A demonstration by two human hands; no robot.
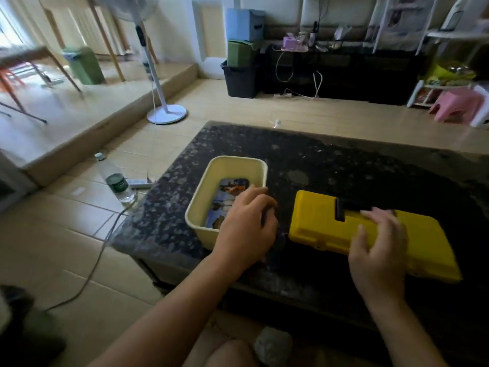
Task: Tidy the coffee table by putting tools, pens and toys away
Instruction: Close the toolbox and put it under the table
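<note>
A cream plastic bin (pixel 211 178) stands on the dark speckled coffee table (pixel 330 165), with a flat picture-printed case (pixel 227 205) lying inside. To its right lies a closed yellow toolbox (pixel 325 221) with a black handle (pixel 344 207). My left hand (pixel 247 226) hovers at the bin's near right corner, fingers curled round something small and dark that is mostly hidden. My right hand (pixel 381 247) rests over the toolbox lid with fingers spread and relaxed.
A plastic water bottle (pixel 116 181) and a grey cable (pixel 100 250) lie on the tiled floor left of the table. A white standing fan (pixel 164 102) is beyond. Storage boxes (pixel 242 51), a dark cabinet and a pink stool (pixel 455 104) line the far wall.
</note>
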